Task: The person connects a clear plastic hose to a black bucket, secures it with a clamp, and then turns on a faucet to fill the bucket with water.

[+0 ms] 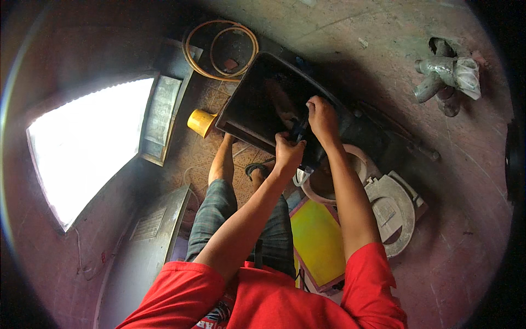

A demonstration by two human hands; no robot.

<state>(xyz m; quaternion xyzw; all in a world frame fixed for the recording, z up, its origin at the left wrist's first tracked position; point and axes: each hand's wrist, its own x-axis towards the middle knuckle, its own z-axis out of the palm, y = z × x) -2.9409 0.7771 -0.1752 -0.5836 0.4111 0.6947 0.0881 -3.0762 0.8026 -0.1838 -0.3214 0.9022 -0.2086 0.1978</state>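
Observation:
Both my hands are over the near right side of a large black rectangular tub (247, 137), whose dark inside shows a reflection like an arm. My left hand (289, 153) has its fingers closed on a dark item (299, 130) with a bluish tint; its kind is too dark to tell. Slightly higher and to the right, my right hand (322, 118) is closed in a pinch, its fingertips pressed together beside that item. What the pinch holds, if anything, cannot be made out. A small white curved thing (301, 176) shows just below the tub's edge.
A yellow dipper (201, 123) lies left of the tub, and an orange coiled hose (192, 60) behind it. Right of my legs are a round bowl (360, 164), a toilet seat (405, 230) and a yellow panel (315, 238). Grey pipes (438, 74) jut from the wall.

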